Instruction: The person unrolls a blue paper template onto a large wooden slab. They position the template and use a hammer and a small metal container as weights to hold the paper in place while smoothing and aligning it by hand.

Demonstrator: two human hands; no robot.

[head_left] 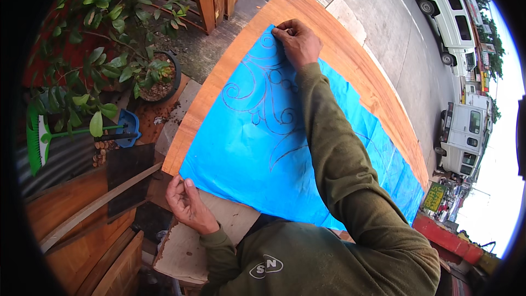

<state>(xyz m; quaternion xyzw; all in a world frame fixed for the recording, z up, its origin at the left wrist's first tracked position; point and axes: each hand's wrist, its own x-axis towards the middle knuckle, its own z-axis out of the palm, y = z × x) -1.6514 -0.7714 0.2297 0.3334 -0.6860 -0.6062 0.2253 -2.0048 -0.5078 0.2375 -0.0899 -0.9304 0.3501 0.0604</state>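
I see the blue sheet [246, 148] on the wooden board [334, 44]. The right hand [300, 44] pinches it near the board's far end; at the board's near-left corner, I can't tell whether the left hand [190, 206] grips.

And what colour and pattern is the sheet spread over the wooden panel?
The sheet is bright blue, with dark curling scroll lines; the head view shows it best.

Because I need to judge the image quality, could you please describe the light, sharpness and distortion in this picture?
In the head view, daylight looks soft, while the sky is nearly washed out to white; in the head view, the blue sheet and right hand look reasonably sharp; in the head view, edges of the wooden panel look bowed.
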